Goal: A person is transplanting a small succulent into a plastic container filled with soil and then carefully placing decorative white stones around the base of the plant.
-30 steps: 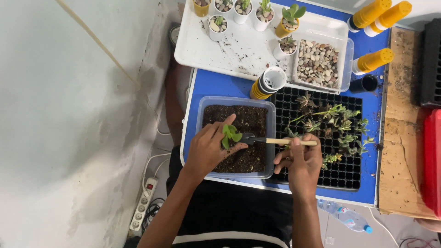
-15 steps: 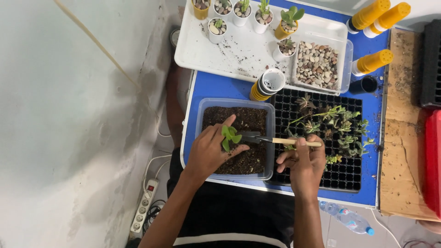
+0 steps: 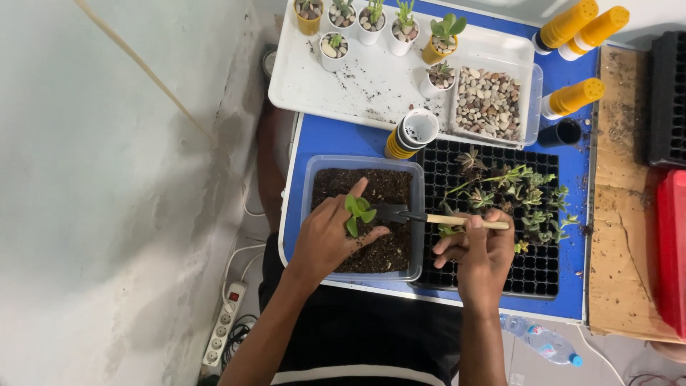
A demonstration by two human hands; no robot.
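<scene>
Head view, left hand clenched on seedling, right hand grasping trowel, drawn slightly rightward.

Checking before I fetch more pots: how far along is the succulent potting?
Done: six potted succulents on the white tray. In hand: left hand holds a seedling over the soil tub; right hand holds a small shovel. Left: seedlings in the black tray, stacked empty pots.

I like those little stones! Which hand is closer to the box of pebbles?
Right. The right hand, holding the small trowel, is below the box of pebbles. The left hand is farther off, lower left, over the soil tub.
</scene>
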